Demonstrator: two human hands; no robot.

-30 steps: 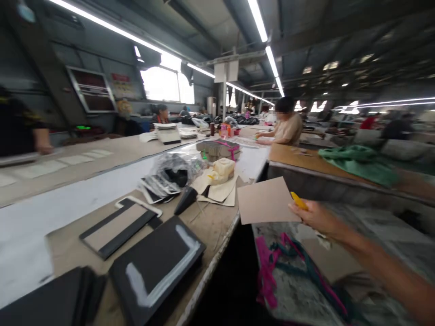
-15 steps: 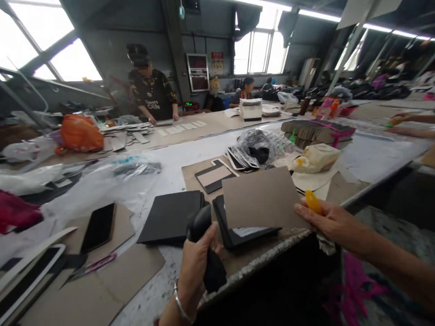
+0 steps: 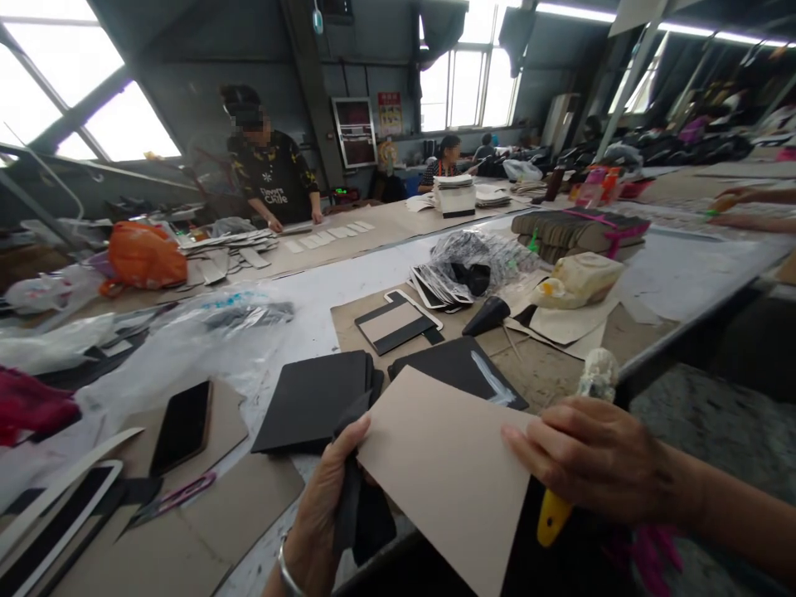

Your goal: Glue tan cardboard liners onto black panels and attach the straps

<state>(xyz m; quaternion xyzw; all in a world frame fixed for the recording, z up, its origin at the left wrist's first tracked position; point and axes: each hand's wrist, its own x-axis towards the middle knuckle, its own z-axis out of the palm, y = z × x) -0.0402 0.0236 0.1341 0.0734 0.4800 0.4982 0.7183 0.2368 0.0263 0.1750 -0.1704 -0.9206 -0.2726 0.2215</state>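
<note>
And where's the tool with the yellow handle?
In the head view, the yellow-handled tool is right of centre, in the right hand, its yellow end sticking out underneath, beside the right edge of the tan card.

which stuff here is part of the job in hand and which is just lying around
Likely in the job:
tan board, between left hand and right hand
yellow-handled brush, in the right hand
dark piece, in the left hand
white-streaked black panel

Probably just lying about:
phone
pink-handled tool
orange bag
</note>
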